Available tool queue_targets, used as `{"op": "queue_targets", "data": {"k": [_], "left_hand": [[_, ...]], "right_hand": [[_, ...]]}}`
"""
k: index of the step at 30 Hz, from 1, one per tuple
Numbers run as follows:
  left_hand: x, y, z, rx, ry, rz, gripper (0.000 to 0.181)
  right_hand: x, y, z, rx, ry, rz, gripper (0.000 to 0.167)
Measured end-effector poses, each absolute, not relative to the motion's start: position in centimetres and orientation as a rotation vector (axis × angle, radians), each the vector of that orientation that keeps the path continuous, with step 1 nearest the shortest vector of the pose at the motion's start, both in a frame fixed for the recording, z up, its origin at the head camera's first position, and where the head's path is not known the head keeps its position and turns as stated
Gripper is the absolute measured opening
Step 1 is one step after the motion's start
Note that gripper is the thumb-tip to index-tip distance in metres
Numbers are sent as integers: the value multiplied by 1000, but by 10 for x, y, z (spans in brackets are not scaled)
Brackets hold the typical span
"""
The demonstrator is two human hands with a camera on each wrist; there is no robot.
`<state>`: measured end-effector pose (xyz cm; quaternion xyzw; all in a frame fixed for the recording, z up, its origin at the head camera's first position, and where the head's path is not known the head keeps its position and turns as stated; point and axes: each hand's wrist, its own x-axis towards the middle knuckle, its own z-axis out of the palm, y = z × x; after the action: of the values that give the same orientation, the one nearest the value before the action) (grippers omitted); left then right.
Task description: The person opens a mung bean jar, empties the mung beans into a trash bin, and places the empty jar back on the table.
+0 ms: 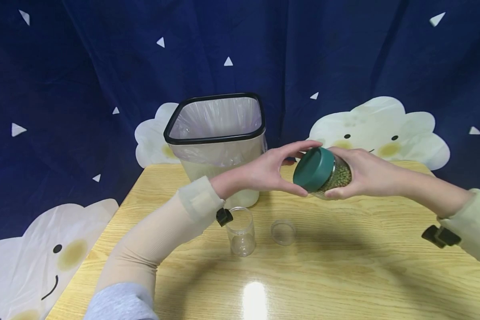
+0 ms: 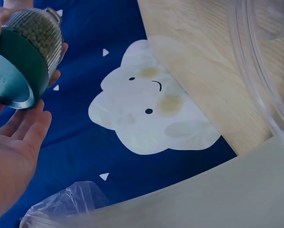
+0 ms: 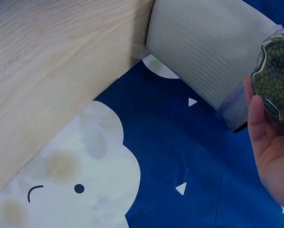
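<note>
A clear ribbed jar (image 1: 339,174) of green beans is held up above the table, tilted with its green lid (image 1: 314,170) toward the left. My right hand (image 1: 374,172) grips the jar's body from the right. Round the lid's edge my left hand (image 1: 266,171) has its thumb below and fingers above, touching the rim. In the left wrist view, fingertips meet the edge of the lid (image 2: 14,71). The right wrist view shows the beans through the jar's base (image 3: 277,76). Under the left wrist stands a clear cup (image 1: 242,238), with a clear round lid (image 1: 283,232) lying beside it.
Behind the cup is a pale bin (image 1: 248,153) with a black rim and a plastic liner. The wooden table (image 1: 344,275) spans the front. A dark blue curtain (image 1: 264,40) with clouds and triangles hangs behind.
</note>
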<state>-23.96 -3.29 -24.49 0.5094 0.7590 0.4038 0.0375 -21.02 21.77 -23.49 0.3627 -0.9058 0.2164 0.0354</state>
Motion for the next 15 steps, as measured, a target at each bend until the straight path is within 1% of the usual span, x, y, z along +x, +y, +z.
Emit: {"op": "queue_targets", "data": {"k": [5, 15], "left_hand": [[-239, -33, -245, 1544, 2364, 1234, 92], [-236, -32, -245, 1397, 2427, 1232, 92]], "right_hand": [[-210, 217, -235, 1116, -2775, 650, 71], [-210, 215, -236, 1095, -2784, 632, 72]]}}
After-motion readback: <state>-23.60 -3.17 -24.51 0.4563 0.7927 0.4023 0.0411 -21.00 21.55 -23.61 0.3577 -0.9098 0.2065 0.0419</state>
